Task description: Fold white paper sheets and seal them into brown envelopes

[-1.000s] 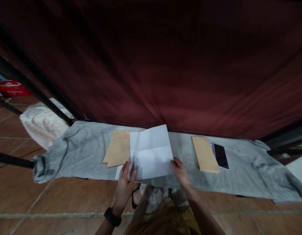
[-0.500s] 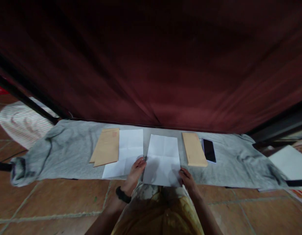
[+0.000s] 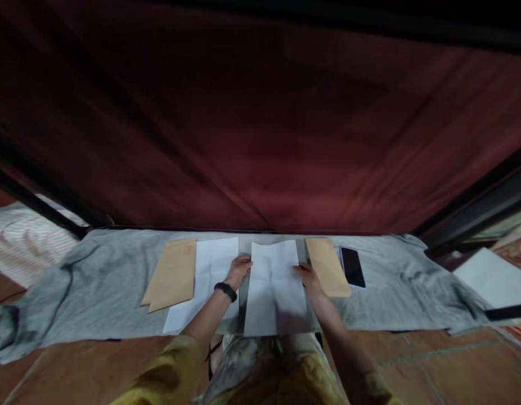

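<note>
A creased white sheet of paper [image 3: 274, 287] lies flat on a grey cloth [image 3: 95, 281] spread over the tiled floor. My left hand [image 3: 238, 269] rests on the sheet's left edge near its top, and my right hand [image 3: 308, 278] rests on its right edge, fingers pressed onto the paper. A second white sheet [image 3: 210, 270] lies just left of it. One brown envelope [image 3: 171, 273] lies at the far left and another brown envelope [image 3: 326, 273] lies right of my right hand. A black watch is on my left wrist.
A black phone [image 3: 352, 266] lies right of the right envelope. A dark red curtain [image 3: 260, 140] hangs behind the cloth. A striped cloth [image 3: 24, 242] is on the floor at left and a white sheet [image 3: 488, 281] at far right. Black bars cross both sides.
The sheet I held up has been laid flat to the right of the other sheet. Both hands have slid from its near corners up its side edges.
</note>
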{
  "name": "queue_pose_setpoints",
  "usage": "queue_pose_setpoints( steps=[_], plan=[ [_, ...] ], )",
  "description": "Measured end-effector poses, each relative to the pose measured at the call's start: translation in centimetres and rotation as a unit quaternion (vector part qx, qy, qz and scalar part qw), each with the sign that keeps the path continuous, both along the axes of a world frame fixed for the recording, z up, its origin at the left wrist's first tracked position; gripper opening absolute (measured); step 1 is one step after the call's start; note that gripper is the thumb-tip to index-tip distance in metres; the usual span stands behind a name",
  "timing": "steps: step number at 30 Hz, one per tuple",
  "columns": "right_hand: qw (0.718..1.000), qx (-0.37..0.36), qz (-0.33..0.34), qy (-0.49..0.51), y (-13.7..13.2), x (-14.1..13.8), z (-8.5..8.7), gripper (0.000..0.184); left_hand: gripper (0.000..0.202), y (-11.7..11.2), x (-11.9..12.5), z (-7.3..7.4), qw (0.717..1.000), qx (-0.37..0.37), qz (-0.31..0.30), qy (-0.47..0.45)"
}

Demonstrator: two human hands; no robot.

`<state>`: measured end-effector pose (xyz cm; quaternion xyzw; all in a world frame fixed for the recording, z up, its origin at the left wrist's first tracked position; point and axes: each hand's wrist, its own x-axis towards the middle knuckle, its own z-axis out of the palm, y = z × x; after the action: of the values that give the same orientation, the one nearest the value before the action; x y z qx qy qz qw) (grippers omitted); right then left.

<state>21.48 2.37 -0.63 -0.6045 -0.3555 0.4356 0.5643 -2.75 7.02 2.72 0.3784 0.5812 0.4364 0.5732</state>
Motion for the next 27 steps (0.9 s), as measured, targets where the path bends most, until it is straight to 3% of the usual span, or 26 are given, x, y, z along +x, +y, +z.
queue_pose_setpoints(
  steps=[3,8,10,12,14,16,18,22,24,27],
  plan=[
    [0.998,0.0,0.037,0.047,1.9,0.9,4.1,0.051,0.029,1.9,0.1,3.0,0.999,0.036,-0.017,0.013],
    [0.993,0.078,0.068,0.053,4.6,3.5,12.5,0.039,0.027,4.8,-1.0,10.2,0.988,0.149,-0.028,0.02],
    [0.989,0.123,0.077,0.031,4.8,4.3,14.7,0.035,0.026,4.9,-1.8,12.3,0.962,0.261,-0.041,0.065],
    [0.984,0.157,0.085,0.012,4.1,4.7,15.5,0.031,0.025,4.0,-2.7,13.1,0.933,0.335,-0.041,0.124],
    [0.98,0.177,0.087,-0.008,2.8,4.7,14.9,0.026,0.024,2.5,-3.6,12.4,0.906,0.372,-0.04,0.197],
    [0.976,0.185,0.104,-0.039,1.0,4.3,13.0,0.021,0.022,0.5,-4.3,10.6,0.886,0.387,-0.066,0.247],
    [0.973,0.182,0.12,-0.074,-1.1,3.8,10.3,0.018,0.021,-1.5,-5.0,8.0,0.865,0.406,-0.128,0.265],
    [0.954,0.161,0.169,-0.188,-5.3,3.2,4.3,0.029,0.026,-4.8,-5.9,2.3,0.83,0.397,-0.224,0.322],
    [0.933,0.149,0.187,-0.269,-7.1,3.4,1.7,0.042,0.028,-5.7,-6.2,0.0,0.82,0.383,-0.244,0.348],
    [0.88,0.164,0.249,-0.369,-9.5,3.9,-1.2,0.057,0.032,-6.3,-6.3,-2.4,0.801,0.372,-0.275,0.381]
  ],
)
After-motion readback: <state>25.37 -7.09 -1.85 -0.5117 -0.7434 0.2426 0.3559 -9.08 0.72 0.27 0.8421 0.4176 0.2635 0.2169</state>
